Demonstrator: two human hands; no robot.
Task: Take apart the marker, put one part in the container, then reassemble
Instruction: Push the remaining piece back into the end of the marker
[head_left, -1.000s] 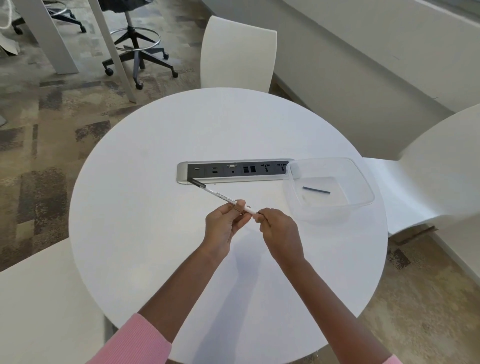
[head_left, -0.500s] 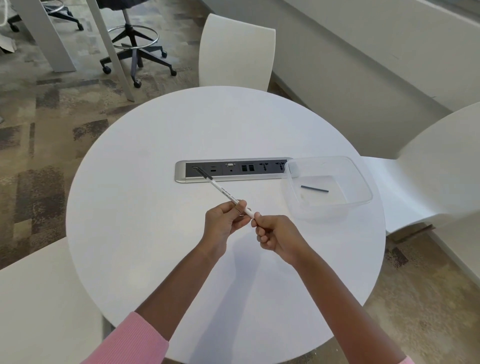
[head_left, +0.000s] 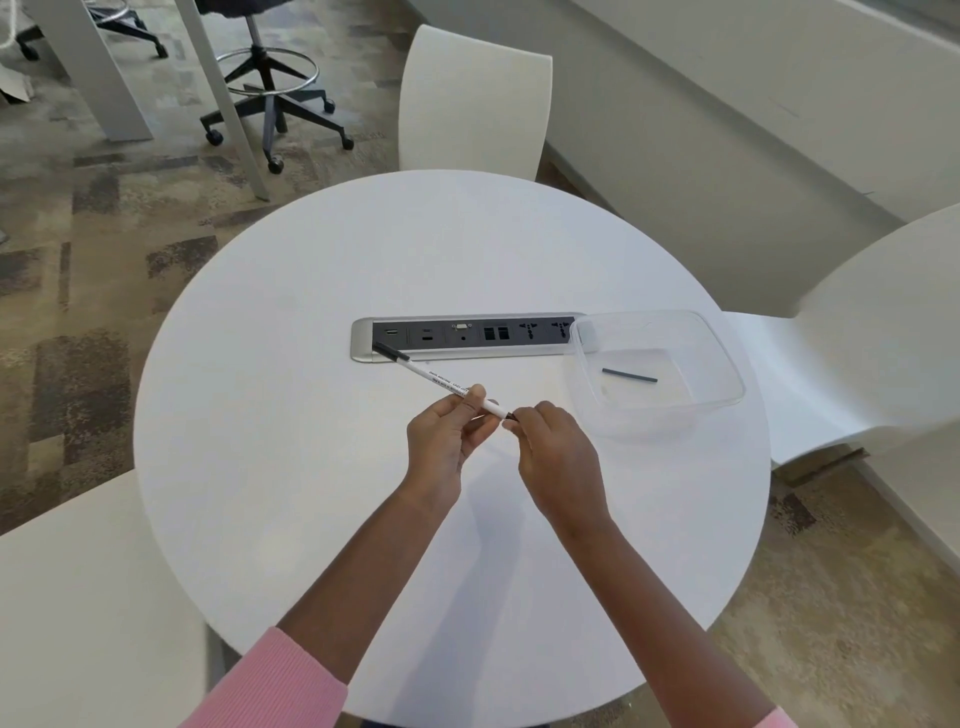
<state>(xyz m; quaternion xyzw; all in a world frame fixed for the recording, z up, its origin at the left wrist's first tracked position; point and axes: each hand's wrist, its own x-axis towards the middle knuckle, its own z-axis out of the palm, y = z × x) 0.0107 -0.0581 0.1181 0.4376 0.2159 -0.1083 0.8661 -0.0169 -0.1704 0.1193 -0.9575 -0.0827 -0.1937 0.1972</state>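
A thin white marker (head_left: 435, 378) with a black cap at its far end points up and left over the round white table (head_left: 311, 467). My left hand (head_left: 447, 441) pinches the barrel near its near end. My right hand (head_left: 553, 452) pinches a small dark piece at that same near end, right against the barrel. A clear plastic container (head_left: 727, 364) sits to the right on the table. Inside it lies a thin dark rod (head_left: 629, 375).
A silver power and data socket strip (head_left: 467, 338) is set into the table's middle, behind the marker. White chairs stand at the far side (head_left: 472, 104), at the right (head_left: 857, 353) and at the near left (head_left: 78, 597). A rolling stool (head_left: 270, 98) stands on the carpet.
The marker's far end has dipped from over the socket strip to its front edge. My right hand's fingers have shifted at the near tip, where a small dark piece now shows.
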